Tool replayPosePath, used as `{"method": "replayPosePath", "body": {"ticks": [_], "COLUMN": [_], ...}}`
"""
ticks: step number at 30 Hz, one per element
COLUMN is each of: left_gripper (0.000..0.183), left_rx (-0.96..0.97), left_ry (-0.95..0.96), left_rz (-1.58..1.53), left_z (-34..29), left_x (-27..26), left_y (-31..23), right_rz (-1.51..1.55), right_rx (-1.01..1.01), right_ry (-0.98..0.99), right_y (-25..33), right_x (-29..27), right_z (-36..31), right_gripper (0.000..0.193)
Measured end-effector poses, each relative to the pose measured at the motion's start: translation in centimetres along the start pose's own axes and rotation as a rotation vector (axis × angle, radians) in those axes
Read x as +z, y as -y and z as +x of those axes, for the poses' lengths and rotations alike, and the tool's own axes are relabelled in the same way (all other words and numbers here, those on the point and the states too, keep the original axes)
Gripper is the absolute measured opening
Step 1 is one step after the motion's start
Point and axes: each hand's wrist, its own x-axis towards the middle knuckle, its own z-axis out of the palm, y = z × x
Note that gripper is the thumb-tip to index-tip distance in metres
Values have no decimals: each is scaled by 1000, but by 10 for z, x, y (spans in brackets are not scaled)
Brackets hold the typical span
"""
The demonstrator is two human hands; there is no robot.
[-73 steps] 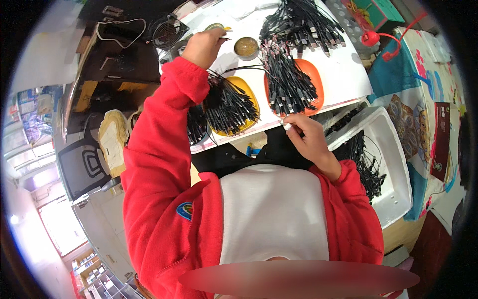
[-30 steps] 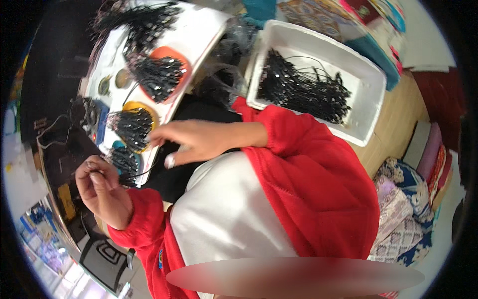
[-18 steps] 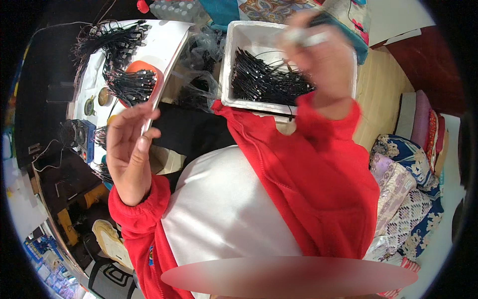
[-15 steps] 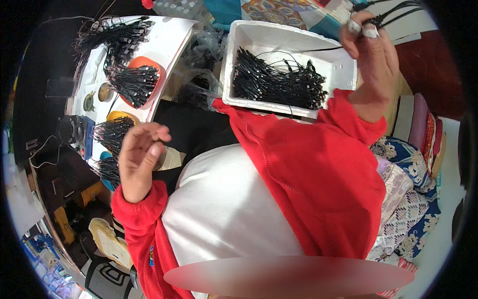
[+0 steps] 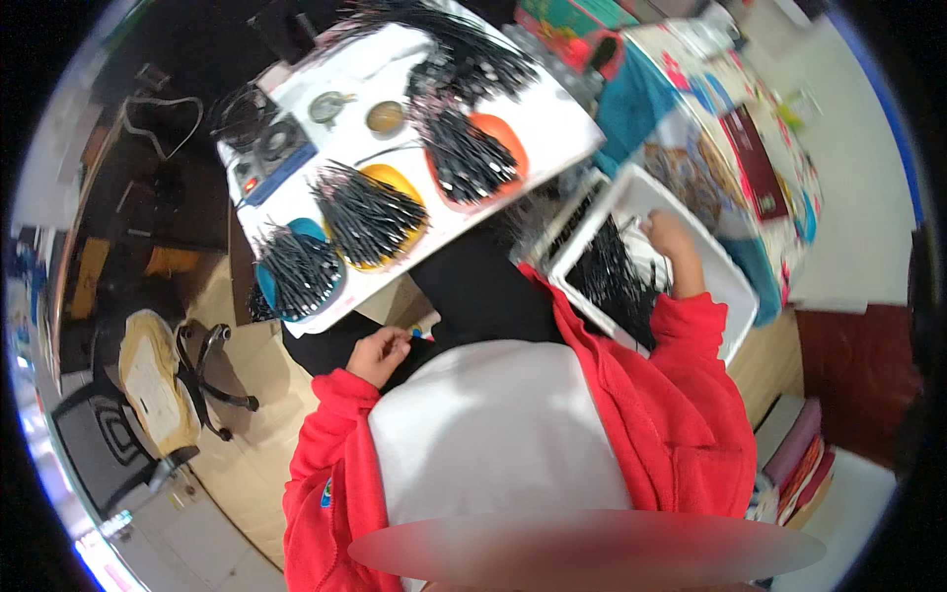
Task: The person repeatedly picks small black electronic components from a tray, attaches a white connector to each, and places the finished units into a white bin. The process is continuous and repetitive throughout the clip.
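Note:
My right hand point(image 5: 673, 245) reaches down into a white foam box point(image 5: 725, 286), its fingers closed at the end of a bunch of black cables point(image 5: 609, 266). More black cables lie along the near side of the box. My left hand point(image 5: 378, 357) hovers by my lap near the table's front edge, fingers curled in; whatever they hold, if anything, is hidden. On the white table, bundles of black cables with metal tips rest in an orange bowl point(image 5: 511, 136), a yellow bowl point(image 5: 402, 185) and a blue bowl point(image 5: 308, 229).
A loose heap of cables point(image 5: 464, 59) lies at the table's back. A blue device point(image 5: 281, 163), a small round tin point(image 5: 385, 117) and a green-rimmed dish point(image 5: 327, 107) stand on it too. Patterned cloth point(image 5: 691, 173) borders the box; an office chair point(image 5: 148, 385) is at left.
My right hand has come down into the box from above its right rim, where it held black cables. My left hand has lowered toward my lap, fingers curling. The view has turned left.

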Motion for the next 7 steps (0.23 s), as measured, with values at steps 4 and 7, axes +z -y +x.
{"method": "replayPosePath", "body": {"ticks": [4, 7], "left_gripper": [15, 41], "left_rx": [150, 449], "left_ry": [-170, -358], "left_rz": [629, 714], "left_z": [6, 8], "left_x": [-19, -36], "left_y": [52, 84], "right_rz": [517, 517], "right_rx": [-584, -674], "right_ry": [-457, -342], "right_y": [111, 256], "right_x": [-128, -211], "right_z": [103, 182], "right_gripper": [27, 30]}}
